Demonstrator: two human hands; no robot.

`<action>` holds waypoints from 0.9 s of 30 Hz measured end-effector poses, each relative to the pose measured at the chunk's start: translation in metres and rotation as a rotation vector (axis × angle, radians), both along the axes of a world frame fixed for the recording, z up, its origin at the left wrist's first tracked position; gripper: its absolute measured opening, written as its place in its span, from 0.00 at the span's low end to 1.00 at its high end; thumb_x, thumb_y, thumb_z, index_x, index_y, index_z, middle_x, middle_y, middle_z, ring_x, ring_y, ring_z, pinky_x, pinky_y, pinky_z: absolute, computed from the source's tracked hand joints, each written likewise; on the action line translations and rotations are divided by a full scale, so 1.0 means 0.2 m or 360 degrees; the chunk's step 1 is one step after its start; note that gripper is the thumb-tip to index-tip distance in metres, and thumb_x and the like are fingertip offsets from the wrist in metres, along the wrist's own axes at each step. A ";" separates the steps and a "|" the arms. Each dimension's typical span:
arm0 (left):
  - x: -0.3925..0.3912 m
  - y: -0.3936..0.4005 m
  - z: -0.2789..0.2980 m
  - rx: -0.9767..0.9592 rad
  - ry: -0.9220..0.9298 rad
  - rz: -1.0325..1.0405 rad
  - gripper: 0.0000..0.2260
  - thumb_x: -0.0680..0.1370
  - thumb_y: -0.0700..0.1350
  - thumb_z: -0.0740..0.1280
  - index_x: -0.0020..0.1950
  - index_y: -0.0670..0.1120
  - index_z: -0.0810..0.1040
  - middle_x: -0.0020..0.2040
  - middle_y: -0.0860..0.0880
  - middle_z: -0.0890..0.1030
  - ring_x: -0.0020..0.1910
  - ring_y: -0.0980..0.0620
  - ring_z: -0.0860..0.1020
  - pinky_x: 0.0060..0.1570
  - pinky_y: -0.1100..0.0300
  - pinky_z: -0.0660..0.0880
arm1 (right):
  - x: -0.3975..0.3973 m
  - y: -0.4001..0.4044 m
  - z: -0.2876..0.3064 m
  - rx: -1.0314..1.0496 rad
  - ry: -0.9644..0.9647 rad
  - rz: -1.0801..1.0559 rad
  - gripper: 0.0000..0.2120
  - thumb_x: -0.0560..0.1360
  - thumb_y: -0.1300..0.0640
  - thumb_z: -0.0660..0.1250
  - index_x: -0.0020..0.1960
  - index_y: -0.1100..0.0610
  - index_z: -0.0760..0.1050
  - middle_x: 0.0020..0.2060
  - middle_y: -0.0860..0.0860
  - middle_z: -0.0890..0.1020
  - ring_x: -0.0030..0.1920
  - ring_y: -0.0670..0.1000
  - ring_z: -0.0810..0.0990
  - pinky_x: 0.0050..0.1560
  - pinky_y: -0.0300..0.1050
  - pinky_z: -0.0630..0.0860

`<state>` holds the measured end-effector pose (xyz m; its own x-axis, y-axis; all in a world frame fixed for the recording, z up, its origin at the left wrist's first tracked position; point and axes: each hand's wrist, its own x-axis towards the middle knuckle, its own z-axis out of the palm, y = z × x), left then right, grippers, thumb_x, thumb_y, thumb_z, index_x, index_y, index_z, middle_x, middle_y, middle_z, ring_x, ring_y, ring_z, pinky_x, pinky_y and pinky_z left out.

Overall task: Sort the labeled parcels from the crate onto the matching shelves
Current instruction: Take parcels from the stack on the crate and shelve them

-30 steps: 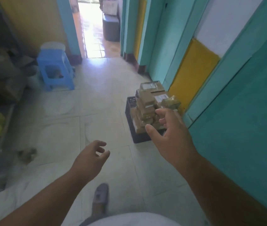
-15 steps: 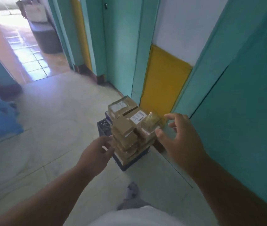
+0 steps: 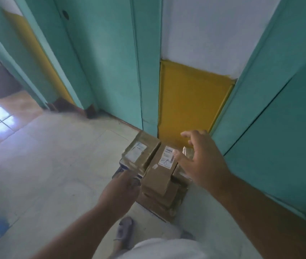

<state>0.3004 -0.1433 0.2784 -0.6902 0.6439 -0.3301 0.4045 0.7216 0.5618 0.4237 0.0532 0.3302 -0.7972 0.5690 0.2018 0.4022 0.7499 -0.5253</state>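
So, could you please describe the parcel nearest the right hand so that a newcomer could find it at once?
Look for the yellow panel low on the teal wall; a stack of brown parcels sits on the floor just below it. The one meant is the long parcel on top, right of the taped parcel. Plain cardboard, its white label lies beside the right hand.

Pale tiled floor (image 3: 58, 165) w/ dark crate (image 3: 119, 172) of stacked parcels by wall, grey shoe (image 3: 124, 230) nr it.
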 end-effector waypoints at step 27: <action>-0.52 0.56 -1.28 -0.0473 0.0612 -0.1471 0.46 0.70 0.54 0.76 0.79 0.54 0.50 0.77 0.44 0.57 0.78 0.42 0.57 0.73 0.43 0.61 | -0.20 -0.10 -1.13 -0.0654 -0.0504 -0.0880 0.23 0.76 0.45 0.69 0.68 0.52 0.71 0.62 0.48 0.76 0.59 0.46 0.74 0.56 0.39 0.69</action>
<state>0.1955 -0.0314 0.0233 -0.0622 0.9035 -0.4241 0.9834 0.1281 0.1286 0.3833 0.0325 0.1048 -0.3585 0.8827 -0.3039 0.8410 0.1641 -0.5156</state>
